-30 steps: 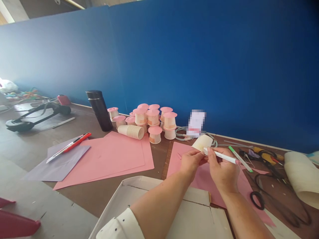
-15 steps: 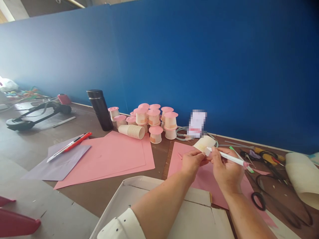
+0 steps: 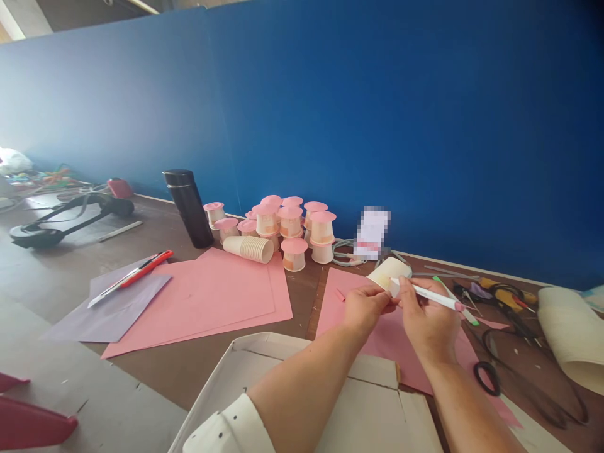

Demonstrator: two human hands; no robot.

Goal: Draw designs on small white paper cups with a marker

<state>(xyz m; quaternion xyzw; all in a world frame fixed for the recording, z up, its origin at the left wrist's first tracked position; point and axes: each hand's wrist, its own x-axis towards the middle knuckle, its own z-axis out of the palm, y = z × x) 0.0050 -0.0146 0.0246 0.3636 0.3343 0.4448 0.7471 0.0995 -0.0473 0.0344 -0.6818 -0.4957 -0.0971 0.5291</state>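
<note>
A white paper cup (image 3: 389,272) lies tilted on its side over a pink sheet (image 3: 330,314), its base end away from me. My left hand (image 3: 365,309) is closed on the cup's near rim. In my right hand (image 3: 427,321) is a white marker pen (image 3: 436,296), gripped like a pencil, its tip against or very close to the cup's side. A faint yellowish patch shows on the cup near the tip. The small pink paper piece (image 3: 340,294) lies on the sheet left of the cup.
Cups with pink paper discs (image 3: 290,220) stand stacked at the back, beside a nested stack of cups (image 3: 248,248) and a black flask (image 3: 189,211). A red cutter knife (image 3: 136,274) lies left on purple paper. Cables (image 3: 519,302) and a large white roll (image 3: 566,333) are at right.
The pen's back end has swung slightly, and my right hand has shifted a little left. My left hand keeps its hold on the cup. The view has drifted slightly.
</note>
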